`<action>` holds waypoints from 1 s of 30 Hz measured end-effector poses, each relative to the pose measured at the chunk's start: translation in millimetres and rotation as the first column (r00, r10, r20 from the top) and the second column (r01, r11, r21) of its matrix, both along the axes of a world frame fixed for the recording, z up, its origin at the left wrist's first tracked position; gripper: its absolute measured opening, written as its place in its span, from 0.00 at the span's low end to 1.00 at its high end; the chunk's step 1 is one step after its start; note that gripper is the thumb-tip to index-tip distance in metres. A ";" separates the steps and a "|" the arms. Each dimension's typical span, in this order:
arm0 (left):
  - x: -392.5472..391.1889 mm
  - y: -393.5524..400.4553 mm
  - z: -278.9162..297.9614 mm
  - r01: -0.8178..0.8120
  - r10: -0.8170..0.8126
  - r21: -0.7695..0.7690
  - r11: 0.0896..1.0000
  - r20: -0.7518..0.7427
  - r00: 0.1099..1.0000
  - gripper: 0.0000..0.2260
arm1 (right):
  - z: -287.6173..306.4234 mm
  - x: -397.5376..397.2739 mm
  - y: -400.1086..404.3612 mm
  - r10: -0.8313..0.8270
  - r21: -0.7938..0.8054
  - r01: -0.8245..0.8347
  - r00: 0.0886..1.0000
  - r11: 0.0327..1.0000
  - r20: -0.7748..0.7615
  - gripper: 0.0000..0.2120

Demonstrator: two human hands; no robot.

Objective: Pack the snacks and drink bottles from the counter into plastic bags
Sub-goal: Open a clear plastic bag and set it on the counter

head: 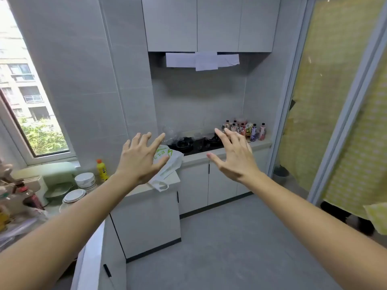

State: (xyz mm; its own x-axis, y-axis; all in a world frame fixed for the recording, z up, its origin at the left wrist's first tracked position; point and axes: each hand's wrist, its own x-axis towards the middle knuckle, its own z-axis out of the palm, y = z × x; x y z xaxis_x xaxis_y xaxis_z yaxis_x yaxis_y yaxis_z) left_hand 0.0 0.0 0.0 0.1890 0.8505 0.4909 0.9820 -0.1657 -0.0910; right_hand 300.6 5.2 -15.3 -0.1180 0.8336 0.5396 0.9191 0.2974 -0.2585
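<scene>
1. Drink bottles and snacks stand grouped at the counter's far right corner, unpacked; judged start of task.
2. Left hand and right hand are raised in mid-air, fingers spread, holding nothing, seemingly not yet reaching.
3. White plastic bag lies flat over the counter edge, near to hand for filling.
4. Beyond: black gas hob, clear plastic upon it, grey tiled wall, cupboards overhead.
</scene>
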 end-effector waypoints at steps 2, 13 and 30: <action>-4.1 3.8 -6.5 0.001 -0.001 -0.030 1.000 -0.001 1.000 0.34 | -6.3 -1.7 0.2 -0.014 -0.030 0.015 1.000 0.999 0.012 0.38; 43.5 73.5 -46.2 0.179 -0.180 0.022 0.984 0.133 0.975 0.28 | -40.6 41.2 44.5 -0.067 -0.057 0.068 0.998 0.996 0.023 0.36; 208.9 297.0 -75.4 0.138 -0.137 -0.021 0.990 0.073 0.988 0.31 | -73.0 214.3 277.8 -0.065 -0.097 0.062 0.997 0.993 -0.033 0.37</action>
State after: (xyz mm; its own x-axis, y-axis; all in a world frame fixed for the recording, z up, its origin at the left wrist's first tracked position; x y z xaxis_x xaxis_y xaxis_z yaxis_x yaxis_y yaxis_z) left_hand 208.9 297.0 -75.4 0.2704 0.8313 0.4856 0.9535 -0.3009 -0.0158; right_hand 514.9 283.0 -88.3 -0.0450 0.8870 0.4596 0.9248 0.2110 -0.3166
